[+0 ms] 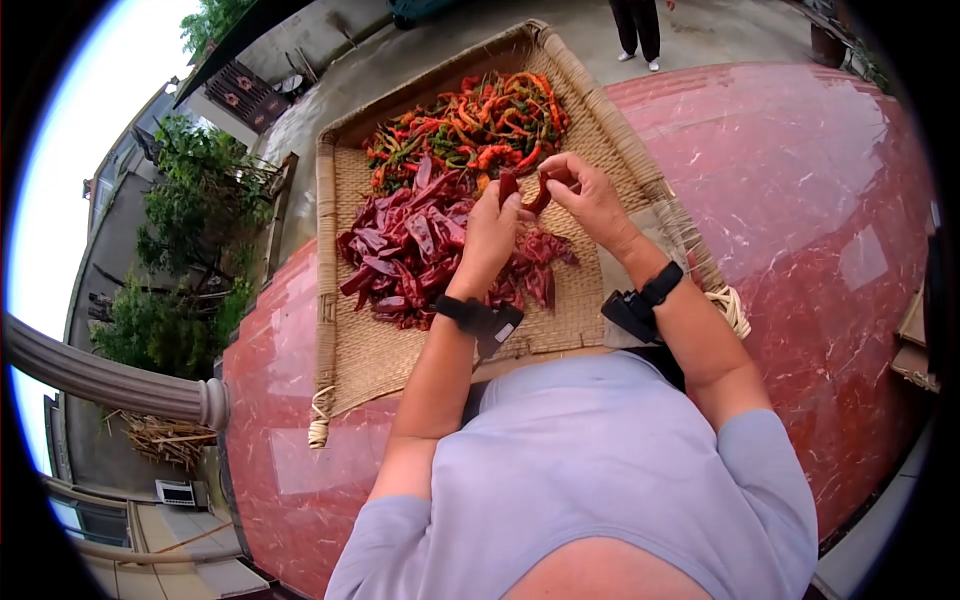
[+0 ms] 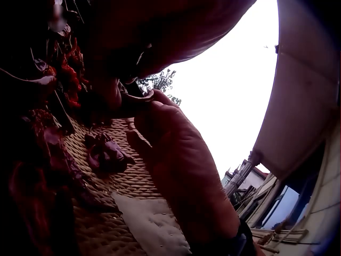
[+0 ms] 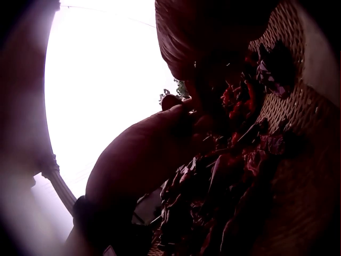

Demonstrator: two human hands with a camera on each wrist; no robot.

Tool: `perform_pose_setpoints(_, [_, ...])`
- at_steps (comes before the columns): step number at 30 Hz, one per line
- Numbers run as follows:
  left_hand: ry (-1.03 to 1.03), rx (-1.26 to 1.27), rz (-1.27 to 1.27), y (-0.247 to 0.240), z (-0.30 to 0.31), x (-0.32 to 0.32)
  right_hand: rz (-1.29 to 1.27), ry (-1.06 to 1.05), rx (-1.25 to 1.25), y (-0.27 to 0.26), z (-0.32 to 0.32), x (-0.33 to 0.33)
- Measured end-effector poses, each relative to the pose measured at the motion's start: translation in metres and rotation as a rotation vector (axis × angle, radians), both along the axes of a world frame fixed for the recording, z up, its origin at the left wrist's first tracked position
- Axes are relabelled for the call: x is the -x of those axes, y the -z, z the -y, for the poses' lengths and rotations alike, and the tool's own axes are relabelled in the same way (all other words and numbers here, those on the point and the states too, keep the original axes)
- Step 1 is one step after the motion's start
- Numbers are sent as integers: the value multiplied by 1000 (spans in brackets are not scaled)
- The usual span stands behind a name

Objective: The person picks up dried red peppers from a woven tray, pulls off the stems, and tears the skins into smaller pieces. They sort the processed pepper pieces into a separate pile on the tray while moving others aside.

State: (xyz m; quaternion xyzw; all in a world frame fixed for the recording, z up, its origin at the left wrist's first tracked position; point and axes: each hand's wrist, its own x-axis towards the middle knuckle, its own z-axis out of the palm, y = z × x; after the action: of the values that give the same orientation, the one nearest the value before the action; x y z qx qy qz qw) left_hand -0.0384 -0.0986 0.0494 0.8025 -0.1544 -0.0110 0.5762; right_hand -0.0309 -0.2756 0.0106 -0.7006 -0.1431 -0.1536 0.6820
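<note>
Both hands work over a heap of dried chili peppers (image 1: 415, 240), dark red and wrinkled, in a shallow woven basket (image 1: 590, 110). My left hand (image 1: 488, 238) holds a dark red chili pepper (image 1: 508, 186) upright between thumb and fingers. Just to its right, my right hand (image 1: 592, 205) pinches a piece of dark red chili (image 1: 540, 196) between thumb and fingertips. Whether the two are parts of one pepper I cannot tell. In the left wrist view the fingertips of both hands come close together around the dark chili; the right wrist view is mostly in shadow.
Brighter orange, red and green chilies (image 1: 470, 125) fill the basket's far end. A pale flat sheet (image 1: 655, 240) lies along its right side. Polished red tiles (image 1: 760, 170) surround the basket. Beyond it, a person's legs (image 1: 637, 28) stand. A grey column (image 1: 120, 375) is at left.
</note>
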Motion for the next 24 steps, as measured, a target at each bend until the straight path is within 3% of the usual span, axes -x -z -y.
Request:
perform_pose_setpoints(2, [-147, -23, 87, 7, -8, -9, 36, 200, 84, -2, 1, 0])
perform_pose_setpoints(4, [-224, -88, -11, -4, -13, -8, 111, 449, 243, -4, 6, -1])
perform_pose_setpoints(7, [-214, -164, 61, -10, -10, -7, 109, 621, 432, 2, 15, -6])
perform_pose_setpoints(10, [-159, -496, 193, 1, -7, -23, 181, 760, 513, 8, 15, -11])
perform_pose_setpoints(14, [80, -227, 84, 10, 14, -29, 317, 861, 580, 5, 15, -10])
perform_pose_setpoints(15, [48, -203, 73, 11, 18, -28, 320, 854, 582, 4, 16, -9])
perform_pose_setpoints(18, [36, -863, 456, 25, 6, -47, 313, 827, 587, 5, 18, -9])
perform_pose_setpoints(24, [15, -1227, 489, 46, -2, -65, 291, 750, 565, 8, 16, -10])
